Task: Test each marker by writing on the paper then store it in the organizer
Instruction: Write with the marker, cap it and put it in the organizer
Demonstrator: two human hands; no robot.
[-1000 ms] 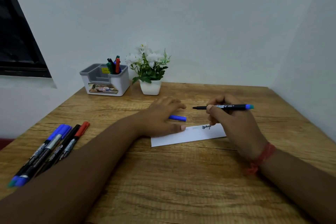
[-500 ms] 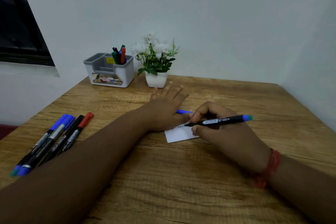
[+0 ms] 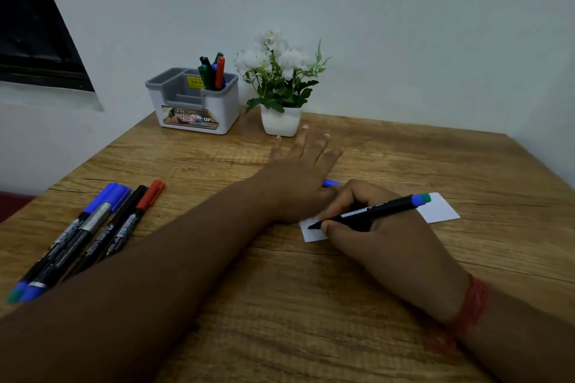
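Note:
My right hand (image 3: 382,236) grips a black marker (image 3: 382,210) with a blue-green end, its tip down on the left end of a white paper strip (image 3: 440,208). My left hand (image 3: 298,177) lies flat with straight, spread fingers, its heel on the paper's left part. A blue cap (image 3: 330,183) peeks out on the table behind my left hand. A grey-and-white organizer (image 3: 193,109) at the back holds several markers (image 3: 213,71) in its right compartment. Several capped markers (image 3: 93,233) lie in a row at the left.
A white pot of artificial flowers (image 3: 281,87) stands right of the organizer, just beyond my left fingertips. The wooden table (image 3: 311,320) meets the wall at the back. A dark window frame (image 3: 34,25) is at upper left.
My right hand came down from above the paper and set the marker's tip on its left end. My left hand's fingers straightened and spread. The view moved closer.

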